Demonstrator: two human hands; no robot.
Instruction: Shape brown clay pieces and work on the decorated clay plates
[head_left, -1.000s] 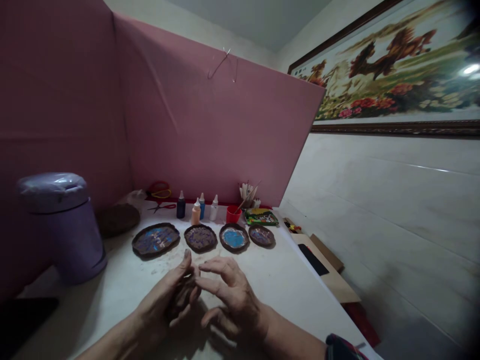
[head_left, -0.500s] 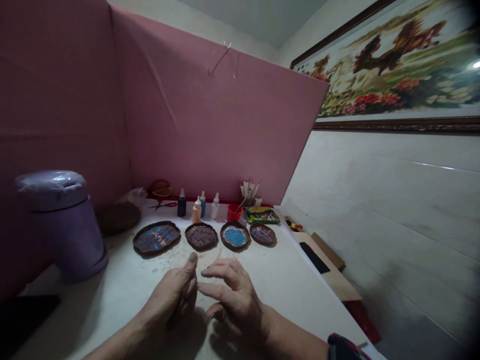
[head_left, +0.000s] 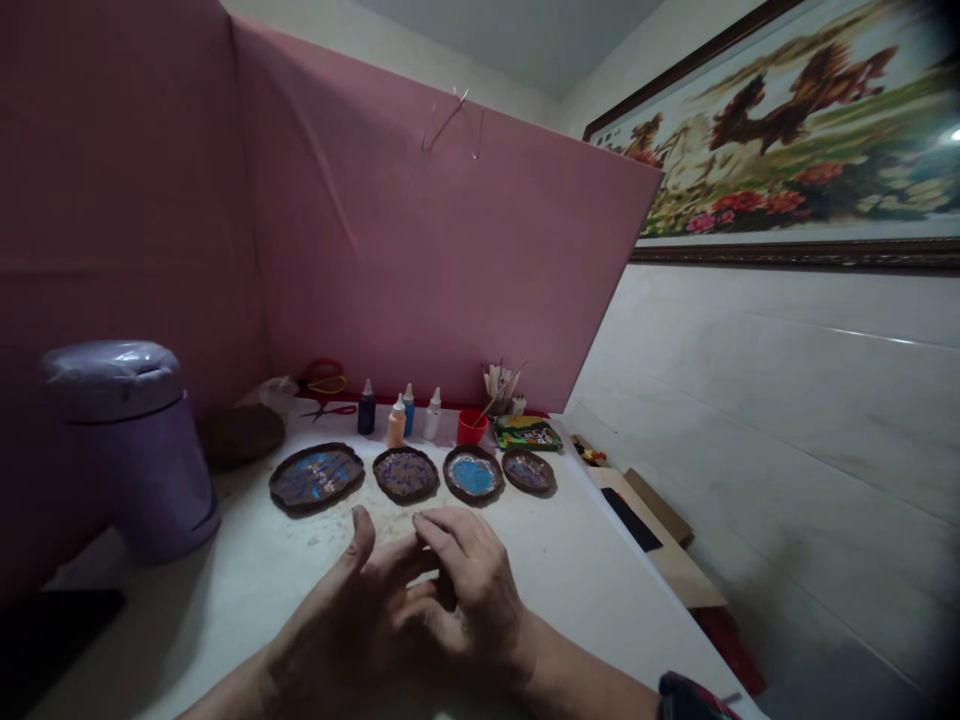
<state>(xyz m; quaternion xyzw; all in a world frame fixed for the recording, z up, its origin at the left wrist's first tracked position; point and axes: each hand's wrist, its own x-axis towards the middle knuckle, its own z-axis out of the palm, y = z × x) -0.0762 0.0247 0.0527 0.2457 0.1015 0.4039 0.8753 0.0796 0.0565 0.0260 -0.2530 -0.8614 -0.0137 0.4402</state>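
Observation:
Above the near part of the white table, my two hands meet. My left hand (head_left: 356, 590) has its thumb raised and its fingers stretched toward the other hand, partly in shadow. Over those fingertips my right hand (head_left: 472, 580) bends its fingers, with a gap between its thumb and forefinger. No object shows in either hand. Just beyond them stand several brown, wavy-rimmed clay dishes: a large one with blue and purple paint (head_left: 319, 475), a purple-speckled one (head_left: 405, 474), one with a bright blue middle (head_left: 472, 474) and a small one (head_left: 528, 470).
Behind the dishes stand several paint bottles (head_left: 396, 422), a red cup (head_left: 471, 428) with a brush, a green packet (head_left: 527, 433) and red-handled scissors (head_left: 330, 410). A purple lidded bin (head_left: 150, 470) is at left beside a brown clay lump (head_left: 244, 435). Pink panels (head_left: 442, 250) border the table.
My right hand has moved left, and its fingers have come onto my left hand's fingers. My left hand has turned, its thumb now farther left. The view has shifted slightly.

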